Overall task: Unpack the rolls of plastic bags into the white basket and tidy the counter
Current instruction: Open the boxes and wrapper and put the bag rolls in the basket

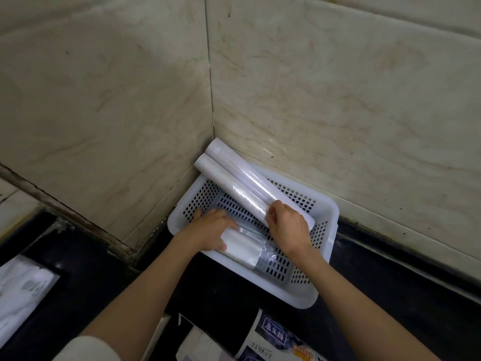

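Note:
A white perforated basket (322,214) stands on the black counter, pushed into the tiled corner. Two long white rolls (234,178) lean side by side across it, their far ends resting on the basket's back rim against the wall. My right hand (289,227) grips their near ends. A shorter, thicker roll of plastic bags (247,250) lies on the basket floor by the front-left rim, with clear wrap trailing from its right end. My left hand (210,227) rests on this short roll, fingers curled over its left end.
Printed plastic packaging (276,340) lies on the black counter (390,295) just in front of the basket. A white bag or wrapper (20,293) sits at the far left. Tiled walls close off the back and left sides.

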`<state>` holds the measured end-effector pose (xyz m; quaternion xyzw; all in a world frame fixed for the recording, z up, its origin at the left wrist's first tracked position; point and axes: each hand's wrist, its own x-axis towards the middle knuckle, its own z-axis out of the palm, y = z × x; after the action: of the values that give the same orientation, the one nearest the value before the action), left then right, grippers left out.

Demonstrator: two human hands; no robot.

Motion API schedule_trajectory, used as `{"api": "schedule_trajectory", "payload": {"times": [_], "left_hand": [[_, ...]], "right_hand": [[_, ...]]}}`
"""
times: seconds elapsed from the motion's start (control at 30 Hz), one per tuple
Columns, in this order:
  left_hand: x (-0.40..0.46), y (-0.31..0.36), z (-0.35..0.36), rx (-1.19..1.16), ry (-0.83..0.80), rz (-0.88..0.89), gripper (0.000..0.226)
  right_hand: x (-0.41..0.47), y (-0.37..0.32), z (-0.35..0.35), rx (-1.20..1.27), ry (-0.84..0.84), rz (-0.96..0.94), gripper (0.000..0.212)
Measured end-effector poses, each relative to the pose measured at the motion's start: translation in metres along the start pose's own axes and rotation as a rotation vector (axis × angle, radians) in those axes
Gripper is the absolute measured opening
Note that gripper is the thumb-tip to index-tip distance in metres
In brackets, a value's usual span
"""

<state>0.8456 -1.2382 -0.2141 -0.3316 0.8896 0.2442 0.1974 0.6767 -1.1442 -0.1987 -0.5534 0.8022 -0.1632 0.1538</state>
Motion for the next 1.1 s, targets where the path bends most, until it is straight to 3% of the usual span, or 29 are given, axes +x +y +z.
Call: {"api": "schedule_trajectory", "payload": {"times": [0.17,0.3,0.37,0.5,0.6,0.77,1.1], "left_hand": [[0.001,0.001,0.0,-0.015,0.025,-0.02,0.04],[-0.006,-0.006,-0.001,0.007,0.165,0.01,0.012],[-0.014,-0.013,-0.005,-0.068,0.275,0.012,0.013],[-0.037,-0.023,-0.026,-0.611,0.537,-0.04,0.01],[-0.048,-0.027,-0.036,-0.769,0.629,-0.064,0.012],[-0.051,-0.028,-0.045,-0.852,0.777,-0.127,0.007],[-0.047,-0.025,-0.042,-0.82,0.791,-0.153,0.012]], "right_hand": [[-0.003,0.005,-0.002,0.125,-0.06,0.108,0.014],[-0.006,0.007,-0.001,0.273,-0.175,0.144,0.021],[-0.007,0.006,0.001,0.271,-0.268,0.098,0.024],[-0.004,-0.005,0.016,0.188,-0.436,-0.001,0.034],[-0.002,-0.01,0.027,0.106,-0.538,0.004,0.039],[-0.003,-0.014,0.04,-0.043,-0.538,-0.027,0.058],[0.003,-0.032,0.049,0.165,-0.672,0.229,0.056]]}}
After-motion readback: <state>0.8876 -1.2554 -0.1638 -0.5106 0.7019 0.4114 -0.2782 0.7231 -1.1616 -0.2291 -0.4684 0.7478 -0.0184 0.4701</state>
